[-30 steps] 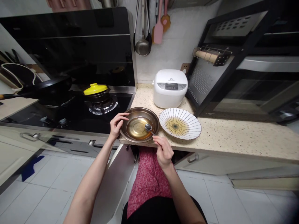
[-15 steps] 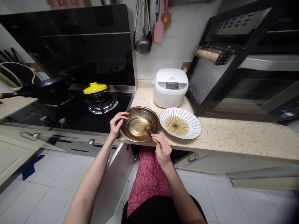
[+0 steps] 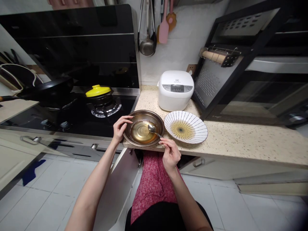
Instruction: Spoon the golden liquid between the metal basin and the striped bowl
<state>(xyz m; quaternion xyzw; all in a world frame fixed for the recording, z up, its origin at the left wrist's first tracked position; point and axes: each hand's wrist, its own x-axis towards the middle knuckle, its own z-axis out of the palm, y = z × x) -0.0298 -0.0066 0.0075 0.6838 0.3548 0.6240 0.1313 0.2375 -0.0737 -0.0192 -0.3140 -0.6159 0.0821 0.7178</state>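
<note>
A wide metal bowl (image 3: 138, 141) sits at the counter's front edge with golden-brown liquid in its bottom. My left hand (image 3: 119, 128) grips the bowl's left rim, with its fingers reaching over the inside. In my right hand (image 3: 171, 154) a metal spoon (image 3: 152, 128) is pinched by its handle. The spoon's head lies over the right side of the liquid, inside the bowl's rim; I cannot tell whether it touches the liquid. Touching or nearly touching the bowl on its right is a white plate with dark radiating lines (image 3: 201, 130) and a yellowish centre.
Behind the plate stands a white rice cooker (image 3: 176, 93). To the left, a pot with a yellow lid (image 3: 98, 91) and a black wok (image 3: 50, 89) rest on the stove. A dark oven (image 3: 264, 96) is at right. A cabinet door (image 3: 120, 186) hangs open below.
My right hand has shifted right and slightly down towards me. The spoon's head has come up a little and shows more clearly. My left hand and the bowl have stayed put.
</note>
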